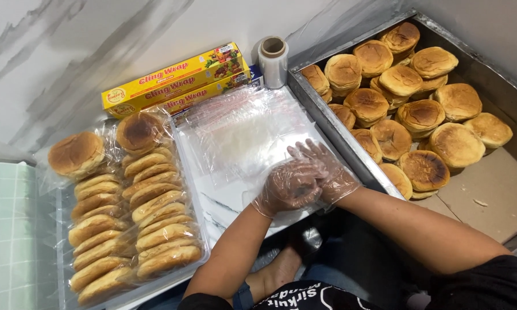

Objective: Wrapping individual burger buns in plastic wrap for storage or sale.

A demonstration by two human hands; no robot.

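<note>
White marbled floor (224, 201) carries clear bags (241, 132), packed buns (135, 212), yellow boxes (175, 80), metal tray (339, 132).

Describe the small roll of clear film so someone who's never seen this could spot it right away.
Start at the big metal tray of loose buns on the right. Just off its far left corner, against the marble wall, stands the small roll of clear film. Unlike the flat yellow boxes beside it, it is an upright cylinder with a cardboard core.

gloves (304, 181): thin clear plastic, crinkling
bags (241, 129): glossy clear plastic, upper centre
tray (333, 123): dull metal, right
buns (425, 115): matt browned crust
boxes (172, 80): glossy cardboard
</note>
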